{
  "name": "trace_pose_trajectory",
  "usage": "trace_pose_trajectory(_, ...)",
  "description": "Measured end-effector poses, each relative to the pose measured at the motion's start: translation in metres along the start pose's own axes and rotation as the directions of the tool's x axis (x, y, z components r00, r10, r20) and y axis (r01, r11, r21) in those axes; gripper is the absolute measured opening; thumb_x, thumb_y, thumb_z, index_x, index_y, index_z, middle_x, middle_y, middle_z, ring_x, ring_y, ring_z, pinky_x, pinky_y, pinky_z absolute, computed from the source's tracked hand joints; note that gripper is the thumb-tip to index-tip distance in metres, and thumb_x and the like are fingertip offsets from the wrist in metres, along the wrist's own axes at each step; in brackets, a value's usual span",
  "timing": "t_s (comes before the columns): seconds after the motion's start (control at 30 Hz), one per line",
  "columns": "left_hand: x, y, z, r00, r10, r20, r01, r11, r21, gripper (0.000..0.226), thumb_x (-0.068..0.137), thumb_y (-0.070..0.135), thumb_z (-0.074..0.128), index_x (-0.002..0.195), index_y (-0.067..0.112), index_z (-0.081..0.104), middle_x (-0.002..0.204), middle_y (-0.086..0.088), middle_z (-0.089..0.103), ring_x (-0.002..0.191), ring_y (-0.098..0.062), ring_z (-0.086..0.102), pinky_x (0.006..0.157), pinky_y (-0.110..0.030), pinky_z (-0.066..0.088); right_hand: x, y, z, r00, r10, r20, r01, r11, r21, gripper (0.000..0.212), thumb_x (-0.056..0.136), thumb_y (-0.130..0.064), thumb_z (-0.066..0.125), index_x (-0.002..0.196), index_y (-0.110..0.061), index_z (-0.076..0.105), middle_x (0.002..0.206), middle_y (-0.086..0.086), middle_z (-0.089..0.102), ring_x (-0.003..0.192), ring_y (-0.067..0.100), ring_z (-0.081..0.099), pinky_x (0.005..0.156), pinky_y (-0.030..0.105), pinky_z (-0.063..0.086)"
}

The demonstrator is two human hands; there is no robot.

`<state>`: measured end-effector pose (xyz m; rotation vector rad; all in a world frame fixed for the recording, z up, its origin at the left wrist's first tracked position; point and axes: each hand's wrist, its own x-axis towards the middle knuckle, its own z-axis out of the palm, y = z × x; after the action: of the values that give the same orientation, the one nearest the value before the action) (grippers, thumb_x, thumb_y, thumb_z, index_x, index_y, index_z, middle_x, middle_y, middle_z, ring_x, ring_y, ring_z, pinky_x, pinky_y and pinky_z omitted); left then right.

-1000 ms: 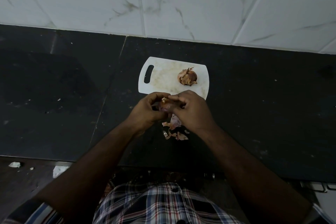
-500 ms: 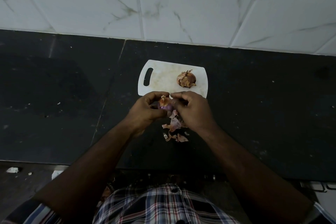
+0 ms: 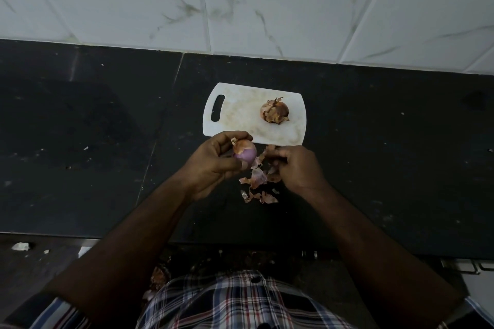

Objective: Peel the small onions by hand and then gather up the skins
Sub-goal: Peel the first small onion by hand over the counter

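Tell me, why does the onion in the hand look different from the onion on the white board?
The onion in the left hand shows smooth purple flesh, with brown skin left only near its top; the onion on the cutting board is still wrapped in dry, flaky brown skin. The first is held up in curled fingers; the second rests on the board, untouched. Both are small and round.

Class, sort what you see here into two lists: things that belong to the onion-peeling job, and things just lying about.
Job:
left hand
half-peeled onion
right hand
skins
unpeeled onion

Lying about:
cutting board
white scraps
counter
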<state>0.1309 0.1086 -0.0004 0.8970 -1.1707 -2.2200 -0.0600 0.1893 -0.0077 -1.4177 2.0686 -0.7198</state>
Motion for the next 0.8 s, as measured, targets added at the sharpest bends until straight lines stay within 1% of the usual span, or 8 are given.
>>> trace_pose_trajectory(0.07,0.0,-0.001,0.0,1.0,-0.013,-0.011,0.013,1.0,0.011,0.057,0.082,-0.027,0.055,0.125,0.009,0.062,0.135,-0.014,0.06,0.106,-0.021,0.07,0.079,-0.027,0.059,-0.001,-0.001,-0.007,1.0,-0.003,-0.005,0.003,1.0,0.002,0.026,0.094,-0.017,0.064,0.12,-0.019,0.072,0.121,-0.005,0.071,0.112,0.009,0.064,0.09,0.011,0.042)
trace_pose_trajectory(0.13,0.0,-0.003,0.0,1.0,-0.016,-0.013,0.017,0.999,0.036,0.06,0.081,-0.028,0.055,0.125,0.011,0.064,0.13,-0.015,0.061,0.1,-0.019,0.071,0.076,-0.025,0.058,-0.002,-0.01,-0.014,1.0,-0.009,-0.014,0.01,0.994,0.107,0.034,0.091,-0.031,0.07,0.124,-0.022,0.069,0.117,-0.014,0.069,0.106,0.0,0.063,0.084,0.007,0.042)
trace_pose_trajectory(0.23,0.004,-0.006,0.0,1.0,0.008,0.005,-0.008,0.997,0.082,0.067,0.079,-0.029,0.055,0.131,0.013,0.062,0.126,-0.015,0.065,0.104,-0.023,0.069,0.078,-0.028,0.058,-0.005,-0.03,-0.014,0.994,-0.099,0.046,0.088,0.974,0.207,0.045,0.083,-0.038,0.077,0.125,-0.025,0.068,0.112,-0.017,0.068,0.096,-0.01,0.06,0.083,0.007,0.044)
trace_pose_trajectory(0.33,0.008,-0.008,0.0,0.999,0.034,0.019,-0.037,0.99,0.133,0.073,0.077,-0.027,0.061,0.138,0.013,0.054,0.131,-0.013,0.064,0.112,-0.027,0.068,0.088,-0.038,0.059,-0.005,-0.038,-0.003,0.993,-0.118,-0.007,0.116,0.969,0.218,0.048,0.078,-0.037,0.082,0.122,-0.024,0.07,0.111,-0.011,0.072,0.098,-0.003,0.065,0.088,0.02,0.053)
trace_pose_trajectory(0.43,0.01,-0.01,0.001,0.999,0.049,-0.008,-0.046,0.975,0.215,0.065,0.076,-0.021,0.07,0.134,0.005,0.055,0.127,-0.016,0.067,0.114,-0.03,0.067,0.092,-0.041,0.058,-0.002,-0.037,0.001,0.996,-0.053,-0.067,0.07,0.956,0.284,0.044,0.072,-0.029,0.087,0.113,-0.02,0.074,0.102,-0.012,0.073,0.096,0.002,0.067,0.088,0.027,0.056)
trace_pose_trajectory(0.53,0.01,-0.011,-0.001,0.999,0.037,-0.002,-0.036,0.975,0.218,0.06,0.077,-0.018,0.071,0.132,0.002,0.058,0.12,-0.019,0.07,0.11,-0.033,0.069,0.089,-0.04,0.06,-0.001,-0.034,-0.001,0.998,-0.039,-0.043,0.051,0.943,0.329,0.039,0.072,-0.023,0.088,0.109,-0.018,0.075,0.097,-0.012,0.072,0.094,0.003,0.067,0.088,0.029,0.057)
trace_pose_trajectory(0.67,0.009,-0.01,-0.006,0.999,0.017,0.035,-0.024,0.975,0.219,0.062,0.077,-0.014,0.071,0.135,0.002,0.057,0.122,-0.019,0.07,0.113,-0.035,0.068,0.094,-0.043,0.058,0.003,-0.03,-0.004,0.998,-0.068,-0.005,0.066,0.936,0.347,0.028,0.077,-0.018,0.084,0.105,-0.018,0.077,0.099,-0.008,0.074,0.093,0.005,0.068,0.088,0.034,0.057)
trace_pose_trajectory(0.8,0.008,-0.009,-0.008,0.999,0.004,0.053,-0.015,0.976,0.217,0.069,0.071,-0.007,0.074,0.137,0.005,0.057,0.125,-0.016,0.069,0.117,-0.033,0.066,0.095,-0.04,0.058,0.006,-0.026,-0.006,0.998,-0.067,0.017,0.054,0.909,0.413,0.015,0.086,-0.008,0.075,0.098,-0.016,0.077,0.096,-0.002,0.074,0.086,0.015,0.073,0.075,0.043,0.063)
